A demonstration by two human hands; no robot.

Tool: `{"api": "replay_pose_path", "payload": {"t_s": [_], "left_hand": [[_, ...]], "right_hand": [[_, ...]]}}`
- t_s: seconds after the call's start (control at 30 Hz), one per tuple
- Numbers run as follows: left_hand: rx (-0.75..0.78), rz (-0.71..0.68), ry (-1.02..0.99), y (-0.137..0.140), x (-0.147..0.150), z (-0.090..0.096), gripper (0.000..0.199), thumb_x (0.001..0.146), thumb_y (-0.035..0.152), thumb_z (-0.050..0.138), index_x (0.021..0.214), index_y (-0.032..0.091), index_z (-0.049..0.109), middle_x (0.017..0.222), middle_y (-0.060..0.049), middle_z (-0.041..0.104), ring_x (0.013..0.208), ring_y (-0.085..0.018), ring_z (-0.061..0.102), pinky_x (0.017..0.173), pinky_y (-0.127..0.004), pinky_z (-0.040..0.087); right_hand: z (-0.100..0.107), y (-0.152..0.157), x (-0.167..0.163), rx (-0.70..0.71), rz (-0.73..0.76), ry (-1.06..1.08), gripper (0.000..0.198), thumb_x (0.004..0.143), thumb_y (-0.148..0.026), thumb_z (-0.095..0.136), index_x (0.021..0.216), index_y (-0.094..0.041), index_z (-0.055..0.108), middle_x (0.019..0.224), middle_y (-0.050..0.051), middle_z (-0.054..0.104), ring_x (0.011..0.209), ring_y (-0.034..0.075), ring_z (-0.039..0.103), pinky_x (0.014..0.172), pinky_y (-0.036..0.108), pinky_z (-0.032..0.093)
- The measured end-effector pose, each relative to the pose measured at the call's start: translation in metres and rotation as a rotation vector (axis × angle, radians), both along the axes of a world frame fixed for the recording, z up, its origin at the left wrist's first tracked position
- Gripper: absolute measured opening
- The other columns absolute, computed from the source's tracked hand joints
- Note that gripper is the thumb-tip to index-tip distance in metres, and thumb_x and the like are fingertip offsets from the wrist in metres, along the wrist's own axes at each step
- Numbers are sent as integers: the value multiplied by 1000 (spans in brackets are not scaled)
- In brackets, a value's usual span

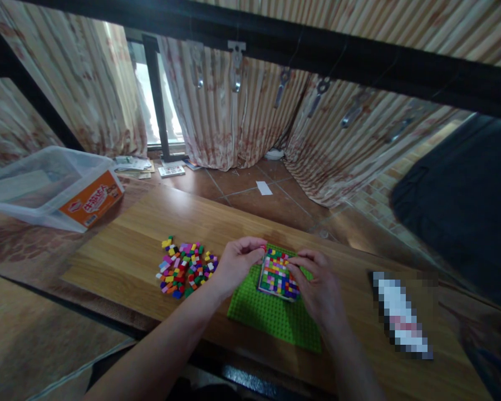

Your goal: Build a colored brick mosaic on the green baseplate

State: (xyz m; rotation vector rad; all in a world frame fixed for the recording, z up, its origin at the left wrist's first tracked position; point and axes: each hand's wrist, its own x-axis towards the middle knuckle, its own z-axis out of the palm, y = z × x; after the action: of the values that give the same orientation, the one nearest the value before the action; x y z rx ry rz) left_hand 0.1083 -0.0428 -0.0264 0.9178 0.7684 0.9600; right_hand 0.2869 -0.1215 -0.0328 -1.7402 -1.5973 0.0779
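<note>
A green studded baseplate (pixel 275 326) lies on the wooden table, and on it stands a block of many-coloured toy bricks (pixel 276 273). At the block's upper left corner, my left hand (pixel 237 264) pinches a small red toy brick (pixel 263 247) between thumb and forefinger. From the other side, my right hand (pixel 319 281) reaches over the block's right edge, thumb and forefinger closed together at its top. Whatever is between those fingertips is too small to make out. Left of the baseplate, partly behind my left hand, spreads a pile of loose toy bricks (pixel 186 270).
A clear plastic bin (pixel 50 206) with an orange label stands beyond the table's (pixel 137 234) left end. A blurred-out item (pixel 403 317) lies at the right. A dark bar (pixel 250 33) with hanging clips crosses above. Papers lie on the floor by the curtains.
</note>
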Motion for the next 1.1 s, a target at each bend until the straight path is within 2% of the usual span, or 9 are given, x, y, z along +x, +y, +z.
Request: {"api": "replay_pose_path", "payload": {"t_s": [0.27, 0.5, 0.77, 0.93, 1.1], "left_hand": [[27, -35, -13, 0, 1, 0, 19, 64, 24, 79, 79, 13, 74, 70, -1, 68, 62, -10, 55, 63, -23, 45], [56, -31, 14, 1, 1, -3, 18, 66, 24, 78, 79, 13, 74, 67, 0, 66, 60, -10, 54, 62, -24, 45], [55, -32, 27, 2, 2, -4, 18, 66, 23, 77, 80, 13, 73, 68, 0, 67, 61, -10, 56, 62, -24, 46], [65, -43, 42, 2, 3, -5, 15, 67, 22, 75, 79, 14, 71, 65, 1, 66, 58, -10, 56, 61, -24, 46], [103, -51, 82, 0, 3, -5, 12, 69, 23, 73, 78, 14, 70, 64, 1, 65, 59, -11, 56, 62, -24, 46]], "right_hand": [[-3, 6, -3, 3, -25, 139, 18, 83, -39, 66, 80, -24, 75, 102, 6, 65, 99, 24, 61, 90, 41, 46], [-1, 8, -7, 23, -64, 194, 17, 82, -38, 67, 72, -24, 71, 94, 5, 65, 94, 23, 61, 88, 39, 45], [-3, 6, -6, 16, -39, 166, 18, 82, -38, 66, 73, -24, 71, 94, 5, 66, 93, 22, 61, 87, 39, 45], [2, 6, -8, 47, -87, 185, 20, 82, -40, 64, 74, -23, 69, 92, 6, 67, 93, 23, 62, 87, 39, 46], [-1, 11, -10, 21, -159, 233, 25, 82, -45, 63, 84, -21, 70, 93, 7, 68, 93, 24, 61, 86, 41, 46]]}}
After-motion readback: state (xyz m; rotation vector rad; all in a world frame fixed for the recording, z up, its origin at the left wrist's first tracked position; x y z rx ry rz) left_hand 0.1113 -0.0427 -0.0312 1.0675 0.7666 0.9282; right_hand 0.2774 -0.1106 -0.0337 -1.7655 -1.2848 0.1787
